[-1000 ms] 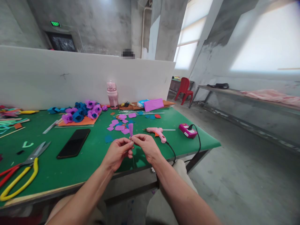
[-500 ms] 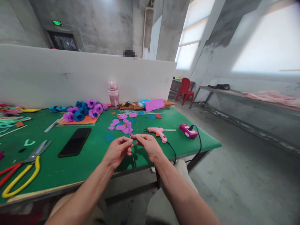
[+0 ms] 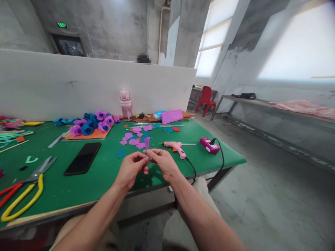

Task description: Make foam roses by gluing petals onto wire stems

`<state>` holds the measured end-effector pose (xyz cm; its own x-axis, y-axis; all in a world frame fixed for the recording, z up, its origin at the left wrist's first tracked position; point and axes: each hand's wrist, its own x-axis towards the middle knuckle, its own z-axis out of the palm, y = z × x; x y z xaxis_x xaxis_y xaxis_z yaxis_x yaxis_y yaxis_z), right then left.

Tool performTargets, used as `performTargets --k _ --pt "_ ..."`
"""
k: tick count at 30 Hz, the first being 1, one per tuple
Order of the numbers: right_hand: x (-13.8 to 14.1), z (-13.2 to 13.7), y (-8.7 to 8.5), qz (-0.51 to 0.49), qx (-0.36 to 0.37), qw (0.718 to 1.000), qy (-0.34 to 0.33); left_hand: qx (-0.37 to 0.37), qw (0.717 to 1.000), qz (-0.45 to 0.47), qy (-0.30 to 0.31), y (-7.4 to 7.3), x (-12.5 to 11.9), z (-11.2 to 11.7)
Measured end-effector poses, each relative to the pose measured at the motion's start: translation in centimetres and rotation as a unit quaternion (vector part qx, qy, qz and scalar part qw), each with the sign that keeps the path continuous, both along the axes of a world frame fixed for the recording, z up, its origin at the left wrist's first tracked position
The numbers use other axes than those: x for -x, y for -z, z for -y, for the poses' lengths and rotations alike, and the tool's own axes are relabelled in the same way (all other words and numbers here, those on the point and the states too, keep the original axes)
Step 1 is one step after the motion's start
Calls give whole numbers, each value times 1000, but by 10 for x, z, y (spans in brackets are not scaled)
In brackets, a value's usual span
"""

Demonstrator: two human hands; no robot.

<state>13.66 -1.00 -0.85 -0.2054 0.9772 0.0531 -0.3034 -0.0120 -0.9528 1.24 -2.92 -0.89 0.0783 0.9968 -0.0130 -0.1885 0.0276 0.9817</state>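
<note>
Both of my hands meet over the front of the green table (image 3: 78, 188). My left hand (image 3: 131, 170) and my right hand (image 3: 163, 164) pinch the base of a small purple rolled paper cone (image 3: 147, 143) that stands upright between their fingertips. A thin wire stem hangs down from the pinch. Loose purple and blue paper petals (image 3: 134, 137) lie on the table just beyond the hands. A pink glue gun (image 3: 175, 146) rests to the right of my right hand, its black cord running off the edge.
A black phone (image 3: 83, 158) and yellow-handled scissors (image 3: 23, 193) lie at left. Finished purple and blue paper flowers (image 3: 90, 126) sit on orange paper. A pink bottle (image 3: 126, 104) stands by the white partition. A pink power strip (image 3: 208, 145) sits right; a red chair (image 3: 206, 99) stands beyond.
The purple cone leaned left half a second ago and now stands upright again. Both hands stayed pinched together at nearly the same spot.
</note>
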Motion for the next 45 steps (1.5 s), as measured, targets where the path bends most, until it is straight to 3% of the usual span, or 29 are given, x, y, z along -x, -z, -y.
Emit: performTargets --k 5,14,21,27,35,45 --pt "1 3 -6 35 -9 998 55 -10 999 -29 -19 -2 -2 1" --pt "3 1 -1 69 -34 994 82 -18 998 -42 -31 -1 -5 1" --pt "-11 -2 -3 103 -38 994 28 28 999 16 -22 0 4 -5" --pt "-11 -2 -5 67 -21 991 111 53 997 49 0 2 8 -7" --pt "1 -1 2 -3 13 1000 -18 43 995 72 54 1 4 -4" --pt "6 1 1 77 -41 992 95 34 996 61 49 3 -1 -1"
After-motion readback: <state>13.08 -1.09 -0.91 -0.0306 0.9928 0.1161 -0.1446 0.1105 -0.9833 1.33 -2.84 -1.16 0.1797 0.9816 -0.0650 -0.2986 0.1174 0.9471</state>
